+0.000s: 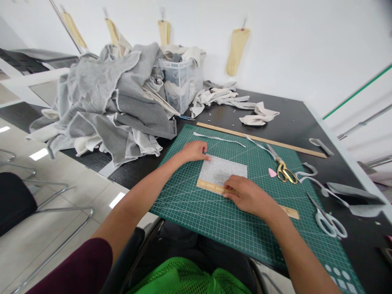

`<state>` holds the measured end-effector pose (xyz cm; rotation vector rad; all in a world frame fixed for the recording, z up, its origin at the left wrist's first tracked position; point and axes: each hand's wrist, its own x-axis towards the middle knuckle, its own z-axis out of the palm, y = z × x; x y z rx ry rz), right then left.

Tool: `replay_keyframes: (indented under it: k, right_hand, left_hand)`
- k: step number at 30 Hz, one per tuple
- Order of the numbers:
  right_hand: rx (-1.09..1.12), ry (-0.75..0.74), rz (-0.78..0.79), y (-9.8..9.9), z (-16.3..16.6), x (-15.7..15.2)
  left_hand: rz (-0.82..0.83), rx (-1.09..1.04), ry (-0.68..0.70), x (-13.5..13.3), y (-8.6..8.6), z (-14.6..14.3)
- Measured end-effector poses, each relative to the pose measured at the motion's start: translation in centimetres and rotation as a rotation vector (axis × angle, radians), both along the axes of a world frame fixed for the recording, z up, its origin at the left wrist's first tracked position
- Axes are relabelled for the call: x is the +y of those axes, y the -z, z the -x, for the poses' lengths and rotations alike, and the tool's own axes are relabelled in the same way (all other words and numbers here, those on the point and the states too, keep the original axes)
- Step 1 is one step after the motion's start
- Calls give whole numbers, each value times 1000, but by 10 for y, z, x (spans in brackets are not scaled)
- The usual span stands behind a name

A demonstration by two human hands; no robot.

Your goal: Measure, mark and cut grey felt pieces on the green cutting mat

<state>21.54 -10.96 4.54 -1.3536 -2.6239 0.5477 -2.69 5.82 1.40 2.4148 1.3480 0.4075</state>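
Note:
A rectangular piece of light grey fabric (219, 165) lies flat on the green cutting mat (180, 200). My left hand (194, 151) is at its far left corner, fingers curled and thumb on the cloth. Along the fabric's near edge runs a short wooden ruler (208, 186), slanting down to the right. My right hand (245, 192) grips this ruler near its middle, fingers closed, and hides part of it. Gold-handled scissors (282, 166), a pink tailor's chalk (272, 172) and white-handled scissors (329, 220) lie to the right of my hands.
A long wooden ruler (260, 139) lies along the mat's far edge, near a narrow fabric strip (219, 139). Grey cloth is heaped in a pile (101, 90) on the left, beside a clear plastic bin (182, 83). Cream scraps (259, 114) are scattered behind. A chair (18, 200) stands left.

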Motion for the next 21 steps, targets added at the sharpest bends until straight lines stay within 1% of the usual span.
replay_keyframes:
  k: [12, 18, 21]
  right_hand:
    - [8, -5, 2, -2, -1, -1]
    - [-1, -10, 0, -1, 1, -1]
    - [-5, -5, 4, -2, 1, -1]
  left_hand:
    - [16, 35, -7, -2, -7, 1]
    - [70, -34, 45, -2, -7, 5]
    - [66, -57, 45, -1, -6, 5]
